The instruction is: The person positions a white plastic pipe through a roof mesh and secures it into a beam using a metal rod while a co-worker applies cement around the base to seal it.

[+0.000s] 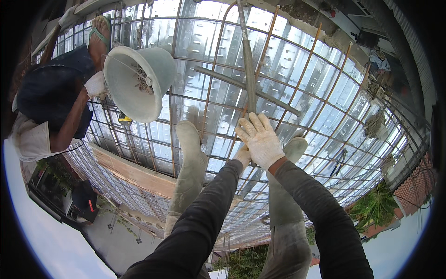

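My right hand point(261, 142), in a whitish work glove, lies over the near end of a long metal bar point(248, 65), its fingers stretched forward. Just beside and partly beneath it is my left hand point(243, 156), also gloved; its fingers are hidden. The bar runs away from me over a grid of rusty reinforcing bars point(310, 60) laid above shiny corrugated metal sheeting. A shorter metal rod point(274, 99) lies slantwise on the grid, crossing the long bar.
At the left a crouching person's gloved hand point(96, 85) touches a pale bucket point(166, 69) with debris inside. Near it lies a yellow tool point(124, 119). A wooden board point(132, 172) spans the left side; pliers point(339, 162) rest at right. My boots point(189, 151) stand on the grid.
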